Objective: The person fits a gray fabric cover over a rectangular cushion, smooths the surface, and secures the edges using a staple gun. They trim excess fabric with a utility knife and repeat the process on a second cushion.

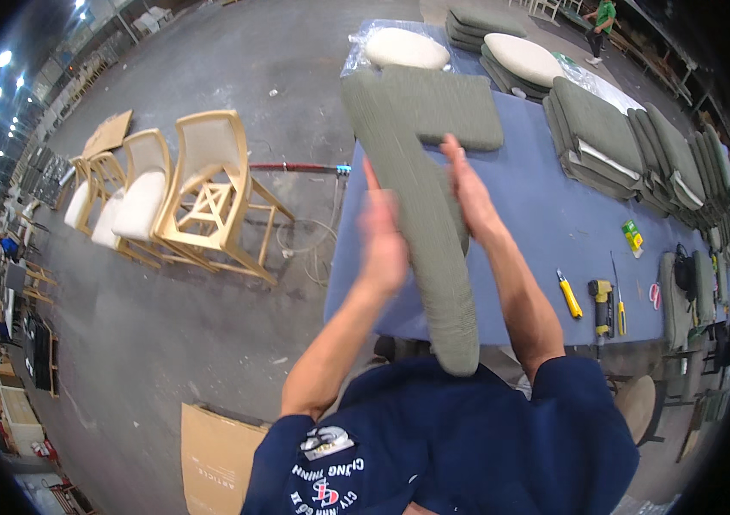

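Both hands press flat against a green cushion from either side, the left hand (382,240) with fingers stretched out on its left face and the right hand (468,193) open on its right face. The cushion (421,215) stands on edge above the blue table (545,223), its long axis running from the person's chest up and away toward a second green cushion (455,107) lying flat on the table.
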Motion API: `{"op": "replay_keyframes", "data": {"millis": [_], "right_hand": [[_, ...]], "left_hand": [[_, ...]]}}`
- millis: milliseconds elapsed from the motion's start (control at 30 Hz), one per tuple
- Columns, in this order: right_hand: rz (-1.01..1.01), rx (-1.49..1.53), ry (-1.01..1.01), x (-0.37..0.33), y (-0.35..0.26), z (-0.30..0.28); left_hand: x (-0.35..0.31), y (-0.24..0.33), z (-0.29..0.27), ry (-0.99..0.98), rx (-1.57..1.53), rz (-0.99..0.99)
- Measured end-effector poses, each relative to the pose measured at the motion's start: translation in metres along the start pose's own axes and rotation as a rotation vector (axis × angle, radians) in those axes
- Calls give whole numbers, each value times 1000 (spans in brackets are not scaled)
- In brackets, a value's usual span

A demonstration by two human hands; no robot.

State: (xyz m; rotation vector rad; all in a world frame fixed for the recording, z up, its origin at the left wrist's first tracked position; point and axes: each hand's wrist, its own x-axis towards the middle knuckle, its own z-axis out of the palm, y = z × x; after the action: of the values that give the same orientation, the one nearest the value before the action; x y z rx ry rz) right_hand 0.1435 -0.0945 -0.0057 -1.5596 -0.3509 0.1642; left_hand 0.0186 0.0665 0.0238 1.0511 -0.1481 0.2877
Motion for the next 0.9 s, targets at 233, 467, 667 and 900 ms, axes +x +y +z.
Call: {"op": "replay_keyframes", "data": {"millis": [233, 467, 667, 900], "right_hand": [[23, 215, -476, -22, -22, 26], [79, -110, -516, -21, -48, 38], [-307, -228, -468, 9, -102, 27], [-288, -335, -547, 17, -50, 56]], "left_hand": [[-13, -39, 27, 150, 36, 83], [-6, -51, 5, 336, 230, 255], [1, -54, -31, 382, 288, 257], [-1, -62, -29, 371, 347, 275]]}}
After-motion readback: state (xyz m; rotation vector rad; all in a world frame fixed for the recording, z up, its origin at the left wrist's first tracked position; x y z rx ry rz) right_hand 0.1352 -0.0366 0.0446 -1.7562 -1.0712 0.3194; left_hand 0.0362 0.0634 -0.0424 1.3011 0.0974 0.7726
